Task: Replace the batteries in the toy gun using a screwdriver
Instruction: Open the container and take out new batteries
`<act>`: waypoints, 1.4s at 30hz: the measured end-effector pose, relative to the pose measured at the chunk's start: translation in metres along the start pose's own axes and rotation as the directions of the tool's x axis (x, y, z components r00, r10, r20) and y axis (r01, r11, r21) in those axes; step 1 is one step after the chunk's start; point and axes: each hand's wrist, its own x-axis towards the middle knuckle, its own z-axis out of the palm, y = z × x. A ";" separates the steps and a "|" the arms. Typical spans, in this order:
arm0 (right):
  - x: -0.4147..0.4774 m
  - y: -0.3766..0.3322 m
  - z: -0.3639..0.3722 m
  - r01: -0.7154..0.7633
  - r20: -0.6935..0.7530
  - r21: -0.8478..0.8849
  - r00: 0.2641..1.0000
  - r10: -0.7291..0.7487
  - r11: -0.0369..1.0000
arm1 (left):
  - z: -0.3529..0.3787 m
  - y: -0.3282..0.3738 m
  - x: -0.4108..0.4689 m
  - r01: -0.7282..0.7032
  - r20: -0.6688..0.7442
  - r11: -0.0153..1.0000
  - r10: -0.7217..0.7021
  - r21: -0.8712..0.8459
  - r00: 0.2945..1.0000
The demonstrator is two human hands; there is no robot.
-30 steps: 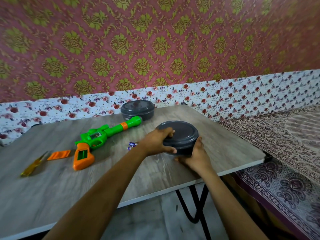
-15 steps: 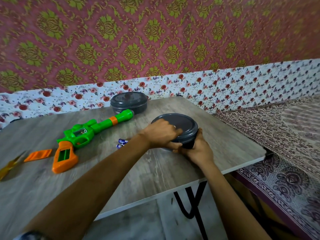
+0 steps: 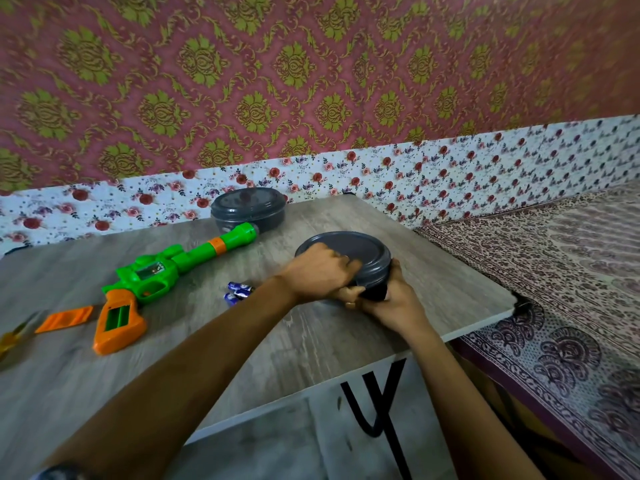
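Opening grey container (image 3: 376, 276) near table's (image 3: 311, 344) right edge: left hand (image 3: 320, 273) is clamping lid (image 3: 362, 249), right hand (image 3: 393, 301) its wall. Lid needs prying upward next, probably.

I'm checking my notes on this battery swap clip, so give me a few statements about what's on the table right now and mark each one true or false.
1. The left hand and the right hand both grip the near grey container. True.
2. The orange battery cover is fitted on the toy gun. False: it lies on the table left of the grip, whose compartment is open.
3. Loose batteries lie between the gun and the near container. True.
4. The right hand holds the screwdriver. False: it lies untouched on the table, far left.
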 end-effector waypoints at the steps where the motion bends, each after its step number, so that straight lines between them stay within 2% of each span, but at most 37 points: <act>1: -0.002 0.000 -0.001 -0.004 0.010 -0.009 1.000 0.004 1.000 | -0.002 0.000 -0.001 0.020 -0.017 1.000 -0.020 -0.010 1.000; 5: -0.007 -0.003 -0.001 -0.022 0.041 -0.045 0.999 0.024 0.999 | -0.024 -0.021 0.007 0.261 -0.125 0.951 -0.283 -0.167 0.951; 8: -0.011 -0.006 -0.004 -0.037 0.043 -0.069 0.998 0.040 0.997 | -0.034 -0.033 0.018 0.408 -0.008 0.890 -0.419 -0.204 0.908; 10: -0.013 -0.007 -0.005 -0.045 0.042 -0.063 0.998 0.047 0.997 | -0.035 -0.042 0.021 0.565 -0.016 0.777 -0.592 -0.276 0.806; 12: -0.014 -0.009 -0.006 -0.048 0.056 -0.050 0.997 0.051 0.998 | -0.032 -0.058 0.016 0.708 -0.045 0.599 -0.774 -0.374 0.632; 13: -0.015 -0.011 -0.006 -0.045 0.068 -0.038 0.997 0.047 0.998 | -0.028 -0.069 0.013 0.765 -0.017 0.482 -0.850 -0.428 0.526; 16: -0.014 -0.013 -0.006 -0.021 0.068 0.039 0.998 0.018 0.999 | -0.010 -0.094 -0.002 0.801 0.161 0.102 -0.957 -0.590 0.240; 17: -0.014 -0.014 -0.007 -0.021 0.052 0.068 0.998 0.017 0.997 | 0.000 -0.099 -0.006 0.749 0.246 -0.048 -0.957 -0.660 0.155; 19: -0.014 -0.013 -0.005 -0.014 0.022 0.107 1.000 0.012 0.994 | 0.020 -0.102 -0.013 0.560 0.409 -0.335 -0.913 -0.758 0.007; 21: -0.012 -0.009 -0.003 0.003 -0.001 0.119 1.000 -0.003 0.993 | 0.037 -0.105 -0.018 0.383 0.539 -0.518 -0.840 -0.765 -0.059; 22: -0.010 -0.008 -0.002 0.008 -0.009 0.119 1.000 -0.007 0.993 | 0.044 -0.106 -0.020 0.323 0.578 -0.564 -0.813 -0.760 -0.061; 24: -0.006 -0.005 0.000 0.014 -0.015 0.113 1.000 -0.013 0.993 | 0.059 -0.106 -0.024 0.302 0.611 -0.597 -0.790 -0.743 -0.060; 26: -0.004 -0.002 0.002 0.012 -0.020 0.112 1.000 -0.010 0.994 | 0.072 -0.104 -0.026 0.337 0.609 -0.592 -0.791 -0.732 -0.065; 30: 0.000 0.000 0.002 0.011 -0.010 0.103 1.000 -0.010 0.995 | 0.079 -0.093 -0.031 0.422 0.669 -0.612 -0.743 -0.669 -0.017; 36: 0.001 0.000 0.005 -0.008 -0.016 0.100 1.000 0.009 0.995 | 0.059 -0.087 -0.050 0.630 0.657 -0.480 -0.751 -0.611 0.065; 39: -0.003 -0.005 0.002 -0.007 -0.017 0.146 1.000 0.010 0.989 | 0.030 -0.080 -0.064 0.776 0.676 -0.343 -0.723 -0.530 0.141; 42: -0.011 -0.006 0.000 -0.025 -0.078 0.188 0.996 0.041 0.982 | 0.002 -0.076 -0.086 0.869 0.666 -0.173 -0.715 -0.465 0.214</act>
